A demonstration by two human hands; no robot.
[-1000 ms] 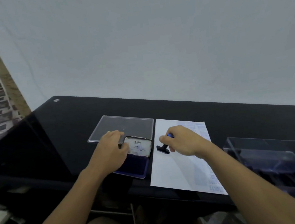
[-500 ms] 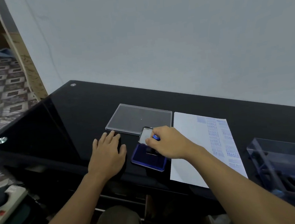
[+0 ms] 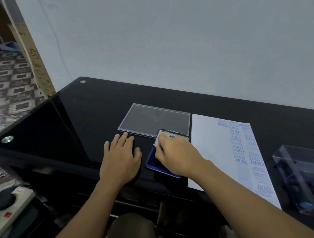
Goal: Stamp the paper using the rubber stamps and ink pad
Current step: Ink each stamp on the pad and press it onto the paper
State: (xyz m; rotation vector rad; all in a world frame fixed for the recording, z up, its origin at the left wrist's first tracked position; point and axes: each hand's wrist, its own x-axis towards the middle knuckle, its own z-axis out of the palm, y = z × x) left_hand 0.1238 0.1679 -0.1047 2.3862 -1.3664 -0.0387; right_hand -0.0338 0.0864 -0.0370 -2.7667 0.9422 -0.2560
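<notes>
- Our left hand lies flat on the black glass table, palm down, fingers straight and slightly apart, holding nothing.
- Just to the right of that hand sits the ink pad, its case open and the blue pad showing beside the left thumb.
- Our right hand is down over the ink pad, fingers curled tight round a rubber stamp. We see only a sliver of blue from it between the fingers; the rest is hidden under the hand.
- Past the right knuckles, the ink pad's raised lid shows its white inside with dark lettering.
- The paper lies just right of the right hand, flat on the table, with columns of blue prints down its far side: SAMPLE, AIR MAIL, FRAGILE.
- Beyond the fingertips of both hands rests a flat clear plastic cover.
- Well to the right of the right forearm, past the paper, stands a clear plastic box with dark shapes inside, too blurred to name.
</notes>
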